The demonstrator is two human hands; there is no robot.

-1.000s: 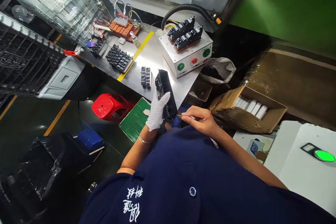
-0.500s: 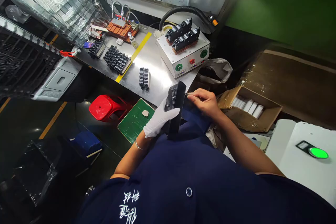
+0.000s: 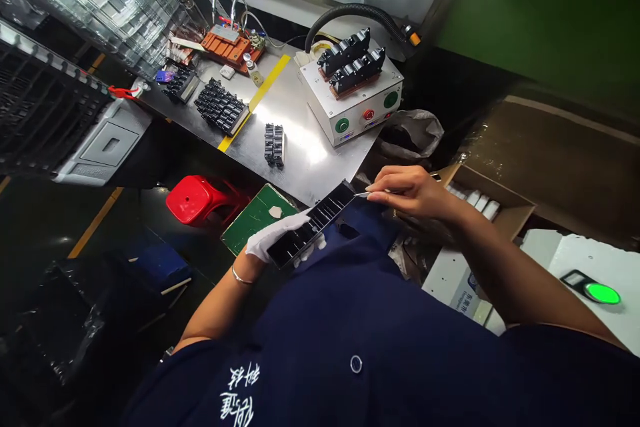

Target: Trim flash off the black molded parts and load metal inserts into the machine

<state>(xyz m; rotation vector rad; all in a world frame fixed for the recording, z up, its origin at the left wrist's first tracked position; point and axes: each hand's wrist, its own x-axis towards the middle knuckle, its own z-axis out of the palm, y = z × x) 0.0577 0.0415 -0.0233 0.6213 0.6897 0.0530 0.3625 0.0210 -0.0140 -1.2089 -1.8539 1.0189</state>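
Observation:
My left hand [image 3: 270, 238], in a white glove, grips a long black slotted plastic housing [image 3: 326, 216] in front of my body. The housing is tilted, its row of narrow compartments facing up and its far end pointing right. Bare and closed, my right hand [image 3: 413, 192] pinches a slim knife-like tool [image 3: 361, 195]. Its thin metal tip is at the right end of the housing; whether it touches the plastic I cannot tell. Most of the tool's handle is hidden inside my fingers. Two black moulded parts [image 3: 274, 145] stand side by side on the metal bench [image 3: 310, 177] beyond.
A white control box [image 3: 320, 113] carries two black assemblies [image 3: 357, 70]. More black parts [image 3: 220, 107] sit by the yellow tape [image 3: 260, 99]. A red stool [image 3: 187, 200] and green board [image 3: 250, 223] are left; an open carton [image 3: 515, 210] and green-lit machine [image 3: 603, 293] are right.
My left hand has turned the housing from nearly upright to a slant, so its compartments now show. My right hand has shifted slightly right, and the tool's tip has come into view.

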